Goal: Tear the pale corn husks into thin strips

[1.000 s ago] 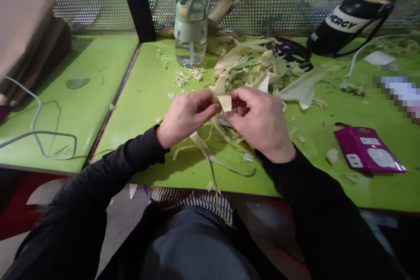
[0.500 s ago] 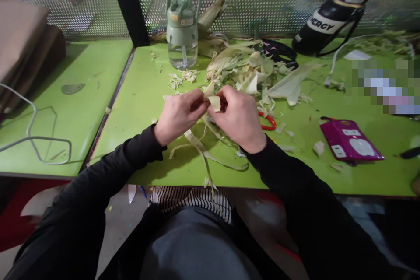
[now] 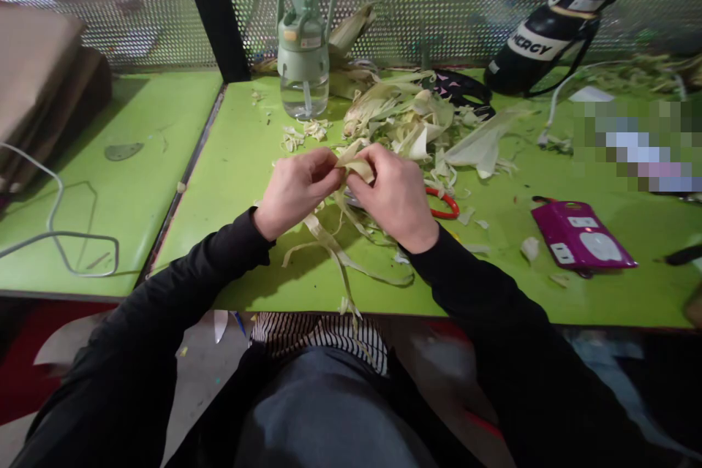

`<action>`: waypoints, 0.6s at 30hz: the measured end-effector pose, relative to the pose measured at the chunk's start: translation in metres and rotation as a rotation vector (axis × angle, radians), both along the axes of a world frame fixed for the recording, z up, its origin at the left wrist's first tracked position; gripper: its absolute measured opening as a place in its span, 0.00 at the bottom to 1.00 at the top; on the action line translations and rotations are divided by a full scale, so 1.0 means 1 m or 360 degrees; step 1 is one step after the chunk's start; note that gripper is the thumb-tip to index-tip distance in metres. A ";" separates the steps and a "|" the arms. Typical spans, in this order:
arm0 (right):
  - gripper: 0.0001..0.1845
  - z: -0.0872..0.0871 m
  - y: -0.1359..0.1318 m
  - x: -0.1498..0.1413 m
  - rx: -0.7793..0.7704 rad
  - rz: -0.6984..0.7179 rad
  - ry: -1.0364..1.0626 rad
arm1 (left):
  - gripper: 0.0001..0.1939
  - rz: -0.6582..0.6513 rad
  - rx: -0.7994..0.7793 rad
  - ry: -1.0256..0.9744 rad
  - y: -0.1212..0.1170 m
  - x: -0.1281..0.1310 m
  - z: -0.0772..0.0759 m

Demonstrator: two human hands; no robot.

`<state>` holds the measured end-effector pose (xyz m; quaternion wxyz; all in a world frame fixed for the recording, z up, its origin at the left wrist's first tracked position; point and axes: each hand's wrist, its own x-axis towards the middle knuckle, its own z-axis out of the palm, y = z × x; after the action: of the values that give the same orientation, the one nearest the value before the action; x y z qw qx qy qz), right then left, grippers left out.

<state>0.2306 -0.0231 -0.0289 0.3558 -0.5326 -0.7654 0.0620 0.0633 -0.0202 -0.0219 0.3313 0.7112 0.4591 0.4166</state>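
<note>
A pale strip of corn husk [image 3: 360,167] is pinched between my two hands above the green table. My left hand [image 3: 300,186] grips its left end with thumb and fingers pressed together. On the other side, my right hand [image 3: 395,194] holds the strip with curled fingers. Long thin husk shreds [image 3: 340,252] trail on the table below the hands, some reaching the front edge. Behind lies a heap of husks [image 3: 406,113]. A red-handled tool, perhaps scissors, [image 3: 447,205] shows partly beside my right hand; the rest is hidden beneath it.
A light green water bottle [image 3: 304,62] stands behind my hands, near a perforated screen [image 3: 164,14]. To the right are a black bottle [image 3: 534,40] and a purple power-socket block [image 3: 584,235]. A white cable [image 3: 52,205] and brown cardboard [image 3: 38,80] lie left.
The husk strip between my fingers has shifted and now curves over toward my right hand. Both hands stay in nearly the same place; the view has moved slightly.
</note>
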 end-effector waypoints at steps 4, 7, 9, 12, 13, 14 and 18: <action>0.09 0.002 0.002 0.004 -0.0046 0.0035 0.0120 | 0.05 -0.0085 -0.0321 -0.0295 0.004 -0.004 0.001; 0.08 0.003 0.004 0.009 -0.0052 -0.0003 0.0156 | 0.05 -0.0052 -0.0417 -0.0438 0.006 -0.006 0.005; 0.07 0.004 0.008 0.013 -0.0033 -0.0072 0.0140 | 0.06 -0.0022 -0.0430 -0.0487 0.009 -0.009 0.009; 0.06 0.006 0.017 0.023 0.0020 -0.0181 0.0129 | 0.07 0.0040 -0.0489 -0.0564 0.014 -0.015 0.015; 0.06 0.007 0.021 0.029 0.0044 -0.0224 0.0137 | 0.07 0.0069 -0.0515 -0.0598 0.017 -0.018 0.017; 0.06 0.009 0.025 0.035 0.0076 -0.0290 0.0155 | 0.07 0.0104 -0.0536 -0.0636 0.020 -0.021 0.018; 0.07 0.023 0.040 0.082 0.0170 -0.0671 0.0235 | 0.09 0.0338 -0.0537 -0.0824 0.037 -0.040 0.023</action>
<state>0.3131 0.0166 -0.0063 0.4435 -0.6552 -0.6114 -0.0154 0.0234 0.0170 0.0014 0.5050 0.4649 0.4937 0.5340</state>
